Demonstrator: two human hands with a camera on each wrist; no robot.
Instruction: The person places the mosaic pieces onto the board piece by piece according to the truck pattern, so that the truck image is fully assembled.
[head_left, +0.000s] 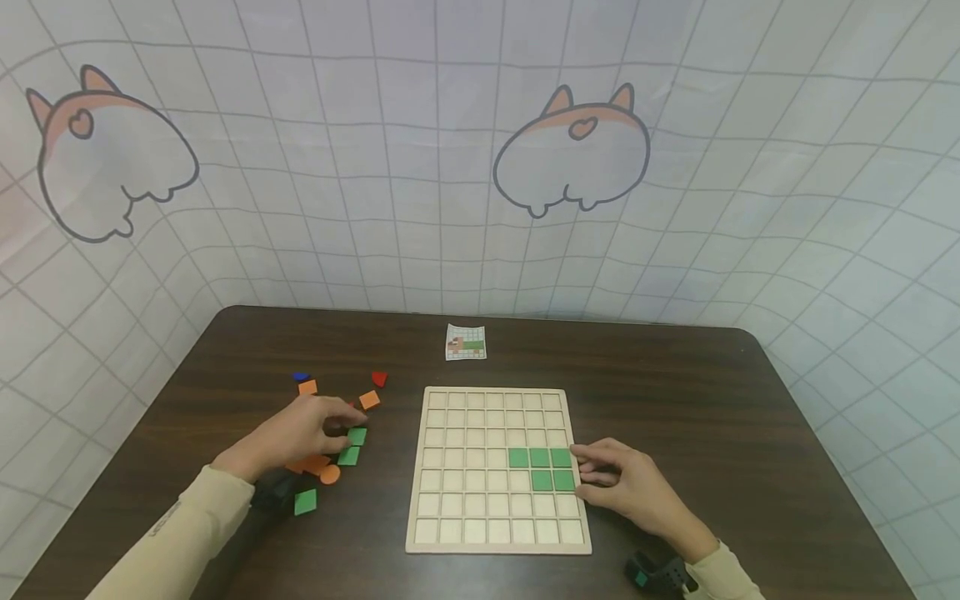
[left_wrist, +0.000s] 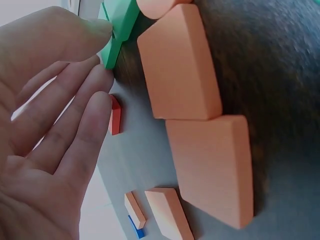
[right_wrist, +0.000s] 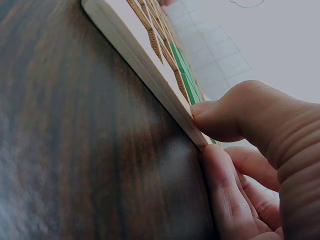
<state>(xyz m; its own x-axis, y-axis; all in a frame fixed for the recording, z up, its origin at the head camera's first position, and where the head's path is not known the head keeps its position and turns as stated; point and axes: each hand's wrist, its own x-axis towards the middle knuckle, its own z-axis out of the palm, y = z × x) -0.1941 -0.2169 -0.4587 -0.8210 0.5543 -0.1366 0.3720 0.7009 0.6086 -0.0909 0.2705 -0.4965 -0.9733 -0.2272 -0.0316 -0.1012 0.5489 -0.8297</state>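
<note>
Left of the grid board (head_left: 498, 548), the left hand (head_left: 303, 429) bent low over loose pieces, thumb and fingertips brought narrow about a green tile (head_left: 357, 437); whether it was truly gripped, the views did not settle. A second green tile (head_left: 348, 456) lay just beside that one, so a loose pinch could have dragged both or let one slip. Orange pieces (left_wrist: 180, 65) lay close by the same hand, also left of the board, and a low sweep of the palm could have scattered them.

At the board's right edge, the right hand (head_left: 630, 487) pinched the rim, thumb above and a finger against the side. Five green squares (head_left: 539, 457) sat in cells toward that edge, three in the middle row and two in the row nearer the person. Too hard a squeeze or lift there could have tipped the board and jolted them loose. Beyond the board's far edge lay a small printed card (head_left: 466, 342), well apart from both hands.
</note>
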